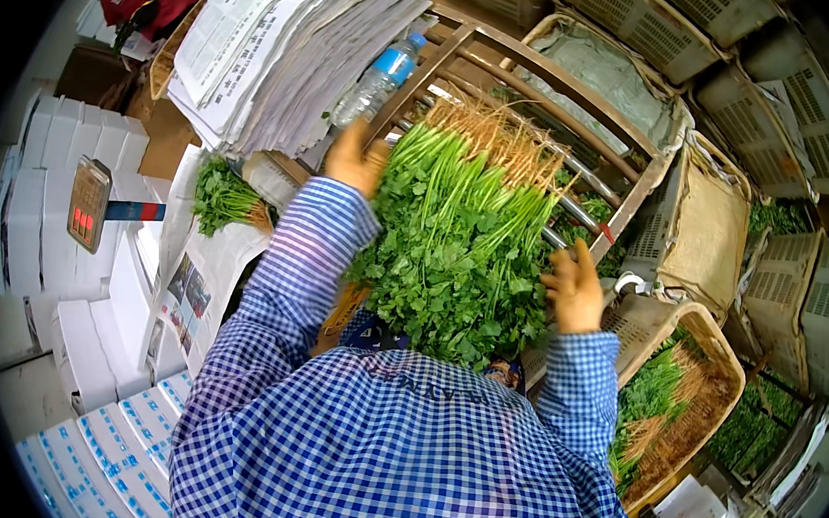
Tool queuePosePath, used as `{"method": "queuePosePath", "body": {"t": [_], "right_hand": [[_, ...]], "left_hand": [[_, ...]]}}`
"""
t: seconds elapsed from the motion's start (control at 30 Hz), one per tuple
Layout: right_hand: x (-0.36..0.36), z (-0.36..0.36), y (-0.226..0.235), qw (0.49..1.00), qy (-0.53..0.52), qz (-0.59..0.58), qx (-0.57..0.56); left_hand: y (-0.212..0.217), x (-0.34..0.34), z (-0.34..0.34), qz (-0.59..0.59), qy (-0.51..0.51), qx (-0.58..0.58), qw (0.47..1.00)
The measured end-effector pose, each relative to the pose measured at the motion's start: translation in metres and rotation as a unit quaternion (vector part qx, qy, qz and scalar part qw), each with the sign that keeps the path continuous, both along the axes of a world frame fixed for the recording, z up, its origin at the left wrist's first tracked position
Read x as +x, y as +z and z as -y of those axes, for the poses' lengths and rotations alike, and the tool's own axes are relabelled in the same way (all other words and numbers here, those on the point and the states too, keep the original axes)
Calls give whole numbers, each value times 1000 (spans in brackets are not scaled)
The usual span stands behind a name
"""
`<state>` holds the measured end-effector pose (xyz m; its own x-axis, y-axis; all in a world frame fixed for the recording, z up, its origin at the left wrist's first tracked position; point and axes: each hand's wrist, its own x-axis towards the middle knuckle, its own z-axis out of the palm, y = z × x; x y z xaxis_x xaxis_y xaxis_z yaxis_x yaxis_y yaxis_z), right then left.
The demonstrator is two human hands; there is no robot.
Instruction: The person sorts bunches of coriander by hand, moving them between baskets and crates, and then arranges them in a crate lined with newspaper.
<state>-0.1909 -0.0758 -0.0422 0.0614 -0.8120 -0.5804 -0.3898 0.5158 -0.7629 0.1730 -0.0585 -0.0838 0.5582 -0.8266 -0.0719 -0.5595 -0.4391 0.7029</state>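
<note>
Now both hands, left (354, 160) and right (573, 293), spread beside coriander bunch (460, 233).

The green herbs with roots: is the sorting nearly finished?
Not nearly. One small leafy bunch already lies on a newspaper sheet. The left hand and right hand flank a big pile of rooted green herbs. A woven basket still holds more.

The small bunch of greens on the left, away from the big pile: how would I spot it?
Start at the tall stack of newspapers at the top left. Just below its lower edge, a small bunch of leafy greens lies on a spread newspaper sheet, beside the left hand's checked sleeve. Unlike the big pile of greens between both hands, it is a single bundle lying alone.
</note>
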Motion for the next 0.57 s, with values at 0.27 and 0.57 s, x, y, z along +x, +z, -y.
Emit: {"method": "queuePosePath", "body": {"t": [0.27, 0.57], "right_hand": [[93, 11, 1, 947, 244, -206, -20], [114, 0, -6, 980, 179, 23, -80]], "left_hand": [[29, -83, 7, 53, -190, 177, 964], [38, -59, -10, 35, -164, 188, 968]]}}
